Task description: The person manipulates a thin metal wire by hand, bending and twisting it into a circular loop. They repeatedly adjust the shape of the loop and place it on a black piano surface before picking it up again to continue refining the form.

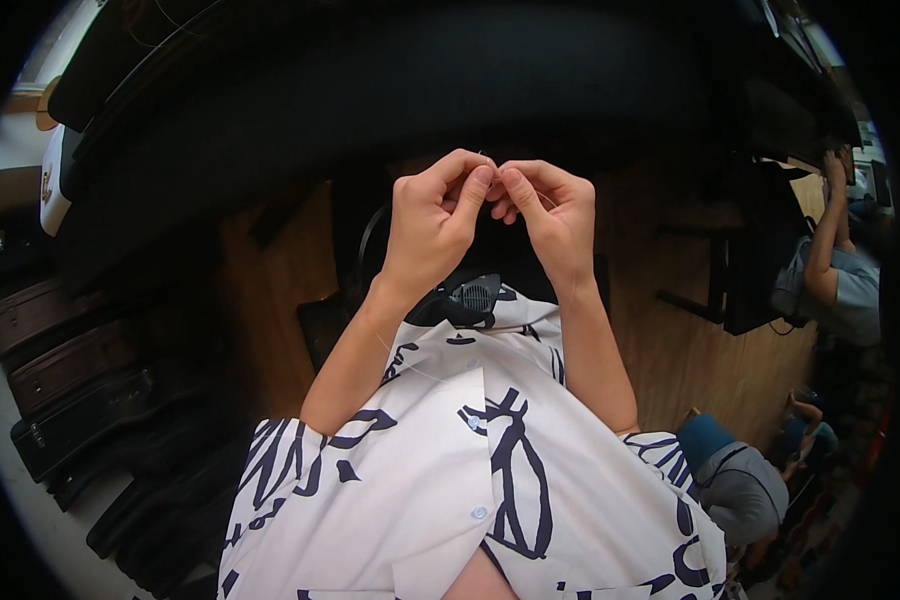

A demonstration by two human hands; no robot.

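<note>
Got dark cases (78, 423) lined up around 8 to 9 o'clock, wood floor (685, 370) near 3:30, a person (855, 295) at 3, plus a crouched-looking one (740, 490) at 4.

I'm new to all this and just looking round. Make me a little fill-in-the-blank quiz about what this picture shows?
1. The left hand and the right hand are held ____ together, rather than far apart.
2. The markings on the white shirt are ____ than its cloth.
3. The row of cases stands along the ____ side of the picture.
4. The brown floor looks like it is made of ____.

Missing words: close; darker; left; wood.
</note>
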